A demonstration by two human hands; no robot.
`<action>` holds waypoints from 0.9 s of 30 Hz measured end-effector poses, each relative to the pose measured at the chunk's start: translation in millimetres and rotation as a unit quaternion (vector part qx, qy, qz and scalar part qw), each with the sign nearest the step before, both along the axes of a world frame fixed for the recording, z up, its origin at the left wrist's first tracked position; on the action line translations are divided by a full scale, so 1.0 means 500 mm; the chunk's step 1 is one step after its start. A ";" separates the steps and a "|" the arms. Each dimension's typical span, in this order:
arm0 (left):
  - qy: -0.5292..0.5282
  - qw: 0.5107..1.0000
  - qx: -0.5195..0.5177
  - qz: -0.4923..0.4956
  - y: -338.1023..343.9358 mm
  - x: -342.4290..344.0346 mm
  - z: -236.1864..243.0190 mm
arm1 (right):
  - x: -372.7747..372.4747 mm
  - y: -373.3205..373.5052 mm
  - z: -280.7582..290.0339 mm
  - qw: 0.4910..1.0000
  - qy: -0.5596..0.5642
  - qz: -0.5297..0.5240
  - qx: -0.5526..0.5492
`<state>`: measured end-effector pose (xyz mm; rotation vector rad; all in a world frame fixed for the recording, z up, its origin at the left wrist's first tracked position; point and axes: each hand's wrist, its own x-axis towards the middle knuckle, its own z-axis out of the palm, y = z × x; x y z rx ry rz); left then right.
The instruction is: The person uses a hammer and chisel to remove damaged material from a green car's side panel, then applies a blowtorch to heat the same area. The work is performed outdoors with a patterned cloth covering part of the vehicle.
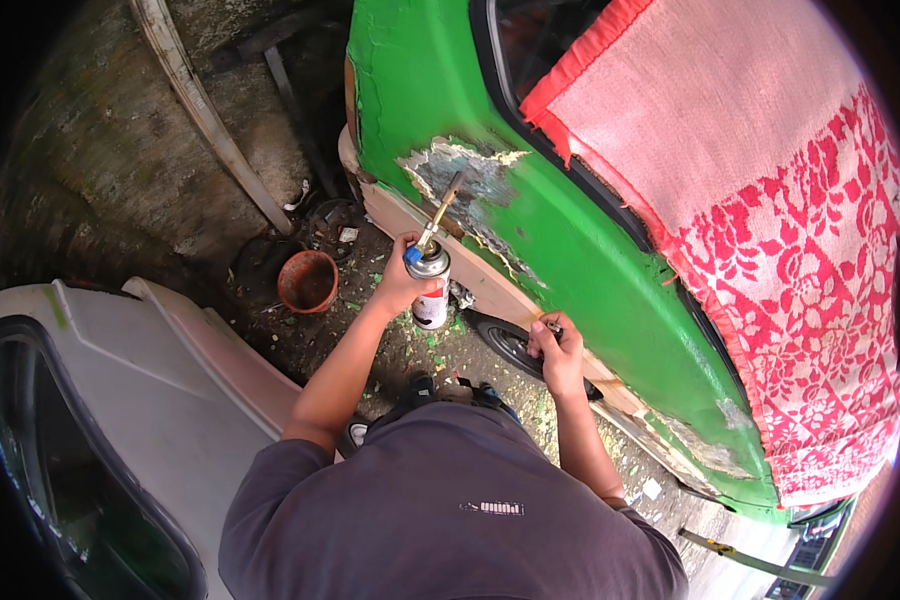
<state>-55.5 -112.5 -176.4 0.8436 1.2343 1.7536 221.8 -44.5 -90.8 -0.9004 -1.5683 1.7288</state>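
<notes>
Grey cotton shirt (450, 510) (creased); left hand (402, 285) grips cylindrical metal torch canister (430, 290).

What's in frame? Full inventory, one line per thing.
car: 1, green, upper centre to lower right, side panel facing the person
bare patch: 1, grey with flaking edges, on the green car panel by the torch tip
cloth: 1, pink with red floral pattern, draped over the car, right
wheel: 1, black, partly seen under the car
pot: 1, terracotta, on the ground left of centre
white vehicle: 1, lower left
plank: 1, pale, leaning at upper left
gas torch: 1, white can, brass nozzle aimed at the bare patch
left hand: grips the gas torch
right hand: closed on a small tool at the car's lower edge
</notes>
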 end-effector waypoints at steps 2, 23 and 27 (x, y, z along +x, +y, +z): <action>0.050 0.998 -0.026 0.016 -0.007 0.017 -0.047 | 0.013 0.001 -0.006 1.000 -0.013 -0.019 -0.004; -0.038 0.991 -0.129 0.023 -0.004 0.274 -0.262 | 0.215 0.023 -0.003 0.994 -0.102 -0.036 -0.013; -0.064 0.989 -0.122 0.056 0.002 0.311 -0.243 | 0.265 0.045 -0.004 0.994 -0.104 -0.018 -0.023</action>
